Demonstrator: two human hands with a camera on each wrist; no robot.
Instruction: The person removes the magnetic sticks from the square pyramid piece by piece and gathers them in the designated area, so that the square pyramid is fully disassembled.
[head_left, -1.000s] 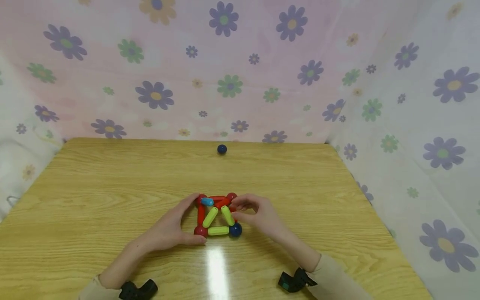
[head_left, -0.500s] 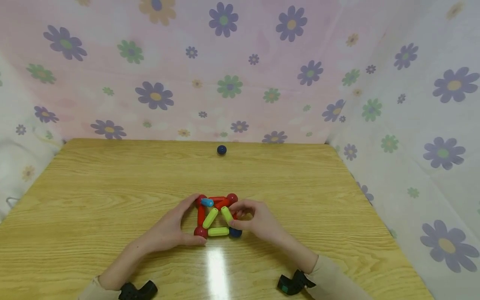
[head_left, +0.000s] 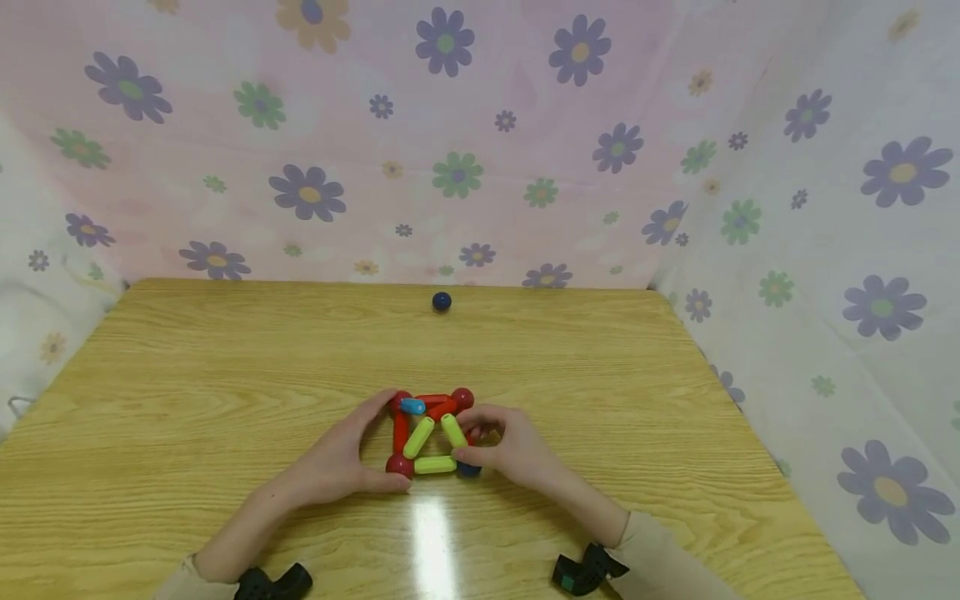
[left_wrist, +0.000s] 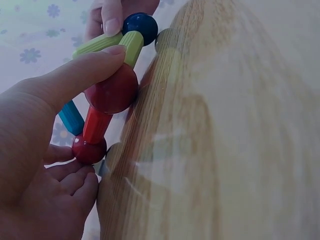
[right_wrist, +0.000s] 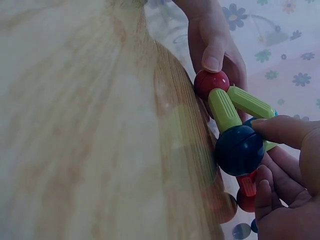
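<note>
Head view: only one with the loose blue ball (head_left: 442,302) – near the table's (head_left: 225,367) far edge, well apart from the toy frame (head_left: 418,438).
Covered there: most of the near-right blue ball (head_left: 469,470) and the right-side red rod, behind the right hand (head_left: 513,446).
Frame: on the table between both hands; red balls at three corners, blue at the fourth, red and yellow-green rods, two yellow-green ones leaning inward, short blue rod (head_left: 412,406) at far left.
Left wrist view: left hand (left_wrist: 45,130) grips the frame's left side – thumb on near red ball (left_wrist: 112,89), finger at far red ball (left_wrist: 90,149). Far-right corner hidden.
Right wrist view: blue ball shows nearly whole, thumb tip against it; right hand pinches that corner. Exact contact of the other fingers: can't tell.
</note>
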